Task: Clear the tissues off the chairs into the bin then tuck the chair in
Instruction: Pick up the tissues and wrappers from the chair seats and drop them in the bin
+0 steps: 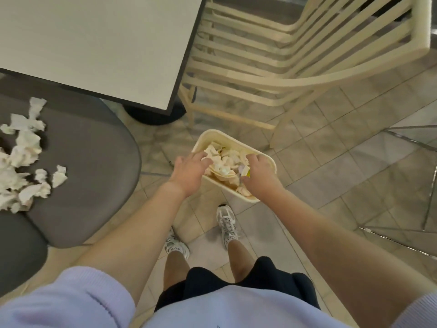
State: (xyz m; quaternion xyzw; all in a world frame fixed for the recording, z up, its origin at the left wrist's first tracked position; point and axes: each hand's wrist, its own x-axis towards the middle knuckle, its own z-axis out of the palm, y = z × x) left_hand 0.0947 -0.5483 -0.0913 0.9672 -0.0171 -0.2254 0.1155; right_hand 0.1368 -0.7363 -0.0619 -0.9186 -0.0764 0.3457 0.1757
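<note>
A cream rectangular bin [237, 134] stands on the tiled floor in front of my feet, filled with crumpled tissues [227, 162] and other scraps. My left hand [189, 172] hovers over the bin's left edge with its fingers spread and holds nothing. Over the bin's right side, my right hand [257, 174] has its fingers bent loosely downward; a white and yellow scrap lies just under its thumb, with no clear grip on it. To the left, a grey chair seat [94, 166] carries a heap of crumpled white tissues [23, 166].
A white table [94, 43] with a dark edge stands above the grey chair, on a black round base [153, 116]. A cream slatted chair [283, 58] stands beyond the bin. A second grey seat [19, 247] is at lower left. A glass and metal frame [411, 185] stands at right.
</note>
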